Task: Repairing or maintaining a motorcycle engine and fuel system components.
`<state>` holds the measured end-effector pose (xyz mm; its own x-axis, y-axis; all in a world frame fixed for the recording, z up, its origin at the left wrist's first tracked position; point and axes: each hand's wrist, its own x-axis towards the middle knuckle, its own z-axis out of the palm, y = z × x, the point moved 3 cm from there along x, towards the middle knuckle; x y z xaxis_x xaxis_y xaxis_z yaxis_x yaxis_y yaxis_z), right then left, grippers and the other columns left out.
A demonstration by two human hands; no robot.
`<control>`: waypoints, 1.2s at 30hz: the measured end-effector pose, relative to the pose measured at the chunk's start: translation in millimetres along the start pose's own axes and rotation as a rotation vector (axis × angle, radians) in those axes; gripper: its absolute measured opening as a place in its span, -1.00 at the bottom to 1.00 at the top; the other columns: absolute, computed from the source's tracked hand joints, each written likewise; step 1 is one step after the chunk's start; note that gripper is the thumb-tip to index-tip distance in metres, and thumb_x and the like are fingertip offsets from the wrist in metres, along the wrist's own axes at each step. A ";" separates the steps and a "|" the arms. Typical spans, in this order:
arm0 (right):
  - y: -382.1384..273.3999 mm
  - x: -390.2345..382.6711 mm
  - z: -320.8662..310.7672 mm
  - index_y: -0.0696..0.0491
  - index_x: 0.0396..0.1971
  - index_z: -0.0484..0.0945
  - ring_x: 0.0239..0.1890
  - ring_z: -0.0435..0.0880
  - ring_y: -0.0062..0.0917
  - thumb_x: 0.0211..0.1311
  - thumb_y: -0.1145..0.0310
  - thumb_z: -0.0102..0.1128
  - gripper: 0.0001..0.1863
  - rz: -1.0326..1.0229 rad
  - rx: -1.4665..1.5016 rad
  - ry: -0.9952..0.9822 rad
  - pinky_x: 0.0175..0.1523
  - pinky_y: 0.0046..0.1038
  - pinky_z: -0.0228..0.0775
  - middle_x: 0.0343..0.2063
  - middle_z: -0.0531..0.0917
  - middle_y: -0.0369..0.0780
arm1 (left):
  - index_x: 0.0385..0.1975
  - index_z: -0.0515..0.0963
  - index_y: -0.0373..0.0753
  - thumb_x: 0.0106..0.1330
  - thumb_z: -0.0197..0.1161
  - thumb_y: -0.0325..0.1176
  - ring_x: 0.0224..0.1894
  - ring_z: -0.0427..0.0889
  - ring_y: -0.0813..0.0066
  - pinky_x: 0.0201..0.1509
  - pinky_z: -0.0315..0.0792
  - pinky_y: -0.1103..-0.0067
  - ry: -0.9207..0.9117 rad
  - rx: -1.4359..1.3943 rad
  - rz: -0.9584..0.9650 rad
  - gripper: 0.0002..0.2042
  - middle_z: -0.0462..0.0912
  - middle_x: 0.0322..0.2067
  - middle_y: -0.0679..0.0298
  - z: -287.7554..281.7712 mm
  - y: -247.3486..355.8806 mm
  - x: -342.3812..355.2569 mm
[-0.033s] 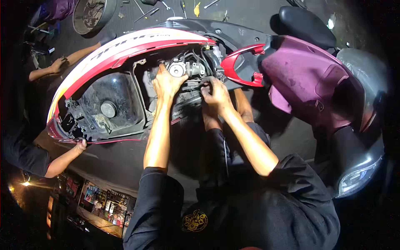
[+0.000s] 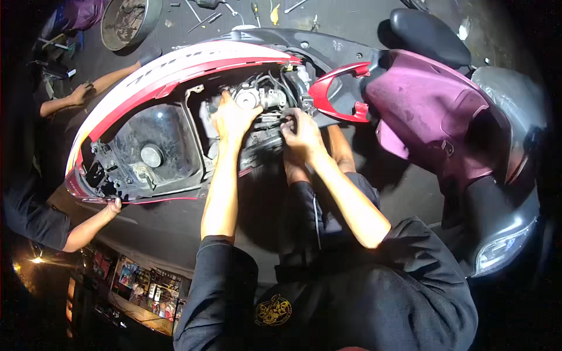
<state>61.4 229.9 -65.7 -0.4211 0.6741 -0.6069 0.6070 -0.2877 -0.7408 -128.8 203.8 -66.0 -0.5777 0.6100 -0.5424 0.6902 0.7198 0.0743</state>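
Note:
My left hand (image 2: 232, 119) reaches into the opened body of a scooter. Its forefinger and thumb sit on either side of a round silver metal part (image 2: 247, 99), which looks like a carburetor. Just to the right, the fingers of my right hand (image 2: 304, 133) are curled and pinched together beside the engine's hoses and cables (image 2: 269, 82). Whatever lies between those fingertips is hidden. White and red side panels (image 2: 170, 70) arch over the far side of the opening, and a black storage box with a round cap (image 2: 151, 155) fills its left part.
Another person's hands (image 2: 115, 205) are at the left, one touching the scooter's tail end. A red grab-rail-shaped part (image 2: 328, 96) lies right of the engine, before a purple front panel (image 2: 427, 99). A black seat (image 2: 430, 38), a round basin (image 2: 130, 23) and tools (image 2: 256, 13) lie beyond.

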 end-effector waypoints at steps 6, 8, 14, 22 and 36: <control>6.8 -4.2 28.2 0.29 0.22 0.05 0.25 0.21 -0.04 0.03 0.28 0.15 -0.22 0.081 0.020 -0.017 0.32 -0.23 0.05 0.16 0.24 0.17 | 0.08 0.29 -0.45 -0.26 0.45 0.09 -0.10 0.59 -0.04 0.00 0.45 0.30 0.021 -0.036 -0.048 -0.07 0.57 -0.18 -0.20 6.0 -3.2 5.7; 18.5 0.5 46.9 0.35 0.21 0.04 0.26 0.20 -0.06 0.00 0.33 0.16 -0.21 0.072 0.034 0.107 0.33 -0.27 0.02 0.15 0.23 0.20 | 0.06 0.31 -0.45 -0.26 0.45 0.09 -0.09 0.58 -0.05 0.00 0.45 0.29 -0.002 -0.067 -0.089 -0.09 0.57 -0.18 -0.21 10.9 -1.9 3.3; 30.1 52.0 47.1 0.42 -0.01 0.23 0.04 0.42 0.06 -0.14 0.39 0.13 -0.36 0.286 0.103 0.099 0.18 -0.20 0.23 -0.08 0.43 0.28 | -0.12 0.49 -0.42 -0.29 0.43 0.15 -0.10 0.61 0.03 -0.01 0.45 0.29 -0.040 -0.191 -0.094 -0.20 0.60 -0.23 -0.17 -14.5 -4.3 27.2; 17.6 30.8 27.1 0.30 0.11 0.19 0.05 0.50 -0.24 -0.13 0.27 0.37 -0.19 0.294 0.380 0.102 0.14 -0.35 0.31 -0.03 0.50 0.06 | -0.18 0.55 -0.48 -0.27 0.43 0.11 -0.11 0.63 0.19 0.01 0.44 0.42 -0.332 -0.314 -0.021 -0.24 0.63 -0.22 -0.09 -25.5 -15.8 48.8; -33.5 115.0 -59.7 0.29 0.02 0.41 0.08 0.49 -0.13 -0.06 -0.28 0.19 -0.09 0.256 -0.263 -0.041 0.18 -0.29 0.26 -0.05 0.52 0.14 | -0.58 0.49 -0.21 0.27 -0.01 0.22 -0.77 0.31 0.61 -0.67 0.19 0.64 -0.603 -0.992 -0.363 -0.45 0.41 -0.78 0.34 8.5 3.9 -10.7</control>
<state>32.9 357.7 -93.5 -0.2570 0.5735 -0.7778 0.8463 -0.2550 -0.4677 -116.2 197.3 -67.1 -0.1903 0.2587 -0.9470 -0.2546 0.9186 0.3021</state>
